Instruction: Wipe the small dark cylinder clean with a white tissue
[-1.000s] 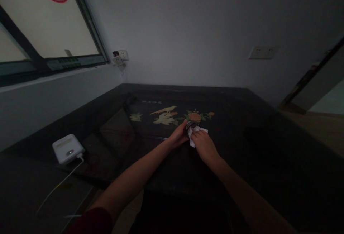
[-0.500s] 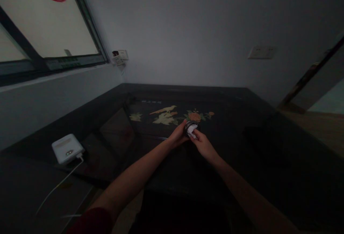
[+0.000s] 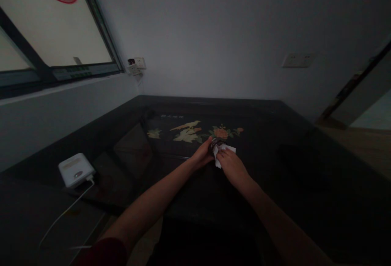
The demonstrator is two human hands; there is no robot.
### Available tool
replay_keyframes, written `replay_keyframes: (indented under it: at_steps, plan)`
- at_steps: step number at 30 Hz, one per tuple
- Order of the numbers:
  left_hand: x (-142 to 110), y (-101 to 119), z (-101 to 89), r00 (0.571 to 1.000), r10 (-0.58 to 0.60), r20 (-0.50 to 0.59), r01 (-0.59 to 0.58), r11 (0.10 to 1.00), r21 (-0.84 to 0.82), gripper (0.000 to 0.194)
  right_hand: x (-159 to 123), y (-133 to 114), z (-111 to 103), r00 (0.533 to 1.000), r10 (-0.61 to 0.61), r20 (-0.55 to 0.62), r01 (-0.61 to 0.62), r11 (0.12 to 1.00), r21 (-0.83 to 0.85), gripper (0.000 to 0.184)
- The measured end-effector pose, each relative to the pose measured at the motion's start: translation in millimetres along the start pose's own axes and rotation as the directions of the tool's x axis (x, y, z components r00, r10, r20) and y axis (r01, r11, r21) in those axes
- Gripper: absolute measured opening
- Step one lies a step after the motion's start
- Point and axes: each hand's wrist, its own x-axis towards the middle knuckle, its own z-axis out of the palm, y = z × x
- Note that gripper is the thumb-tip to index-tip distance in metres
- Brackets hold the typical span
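My left hand (image 3: 203, 154) is closed around the side of a small dark, round, shiny object (image 3: 218, 140), perhaps a glass dish; its exact kind is too dim to tell. In my right hand (image 3: 231, 165) is a white tissue (image 3: 217, 161), pressed against the near side of that object. Parts of the tissue stick out left and right of the fingers. Both hands are over a dark glossy table (image 3: 189, 184), just on the near side of a printed bird and flower picture (image 3: 187, 132).
A white box-shaped device (image 3: 76, 170) with a white cable (image 3: 65, 210) stands at the left. Wall sockets (image 3: 297, 60) are at the back right, others (image 3: 136, 65) by the window (image 3: 76, 25). A dim dark shape (image 3: 301, 164) lies on the table's right side.
My right hand has shifted slightly right and down, its back turned more upward. The tissue, earlier bunched inside the object, now spreads out over its near edge. My left hand stays put.
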Motion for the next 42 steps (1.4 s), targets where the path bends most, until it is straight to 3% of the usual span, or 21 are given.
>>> replay_keyframes:
  at_steps: [5, 7, 9, 11, 13, 15, 17, 19, 22, 24, 26, 29, 32, 35, 39, 42]
  plan:
    - [1, 0, 1.2, 1.000, -0.002, 0.013, 0.002, 1.000, -0.003, 0.043, -1, -2, 0, 0.999, 0.045, 0.007, -0.046, 0.994, 0.103, 0.033]
    - [1, -1, 1.1, 1.000, 0.016, 0.025, -0.016, 1.000, -0.007, 0.041, -1, 0, -1, 0.996, 0.090, 0.023, -0.093, 0.966, 0.243, 0.036]
    - [0, -1, 1.3, 0.999, 0.026, 0.021, -0.026, 1.000, -0.005, 0.039, 0, 2, 1, 0.989, 0.144, 0.023, -0.138, 0.875, 0.463, 0.037]
    - [-1, 0, 1.8, 1.000, 0.021, -0.001, -0.021, 1.000, 0.005, 0.038, 3, 4, 7, 0.983, 0.185, 0.013, -0.136, 0.674, 0.726, 0.038]
    - [-3, 0, 2.5, 1.000, 0.015, -0.017, -0.015, 1.000, 0.013, 0.038, 7, 6, 15, 0.974, 0.225, 0.015, -0.101, 0.377, 0.921, 0.036]
    - [-3, 0, 2.8, 1.000, 0.020, -0.011, -0.020, 1.000, 0.004, 0.038, 10, 6, 22, 0.955, 0.292, 0.045, -0.077, 0.101, 0.992, 0.035]
    - [-2, 0, 2.5, 1.000, 0.029, 0.003, -0.029, 1.000, -0.011, 0.038, 12, 6, 27, 0.935, 0.347, 0.078, -0.069, -0.039, 0.997, 0.036]
    - [-1, -1, 1.6, 0.999, 0.039, 0.011, -0.039, 0.999, -0.021, 0.037, 12, 6, 27, 0.930, 0.359, 0.076, -0.086, 0.010, 0.996, 0.036]
    - [0, -1, 0.4, 0.999, 0.043, -0.008, -0.043, 0.999, -0.010, 0.035, 9, 6, 19, 0.958, 0.287, 0.022, -0.127, 0.352, 0.927, 0.032]
    - [1, -1, 0.0, 0.999, 0.040, -0.010, -0.040, 0.999, 0.001, 0.035, 5, 5, 11, 0.978, 0.207, 0.007, -0.136, 0.614, 0.778, 0.033]
    - [2, -2, -0.4, 0.999, 0.041, 0.009, -0.041, 0.999, -0.002, 0.037, 2, 5, 6, 0.989, 0.144, 0.014, -0.126, 0.811, 0.572, 0.035]
    - [5, -3, -1.5, 0.999, 0.038, 0.021, -0.038, 0.999, -0.010, 0.039, 0, 5, 2, 0.999, 0.053, 0.002, -0.052, 0.957, 0.285, 0.035]
    - [6, -4, -2.7, 1.000, 0.022, 0.014, -0.022, 1.000, -0.003, 0.039, 0, 5, 2, 1.000, -0.007, 0.006, 0.007, 0.993, 0.115, 0.034]
    - [7, -4, -3.4, 1.000, 0.018, 0.009, -0.018, 1.000, 0.004, 0.040, 0, 4, 2, 1.000, -0.001, 0.014, 0.000, 0.996, 0.091, 0.035]
    - [8, -5, -5.1, 0.999, 0.030, 0.010, -0.031, 0.999, 0.021, 0.040, 0, 4, -1, 0.994, 0.107, 0.030, -0.111, 0.942, 0.316, 0.039]
    - [6, -4, -5.6, 0.999, 0.040, 0.025, -0.040, 0.999, 0.012, 0.038, 2, 6, 3, 0.987, 0.159, 0.038, -0.146, 0.754, 0.641, 0.041]
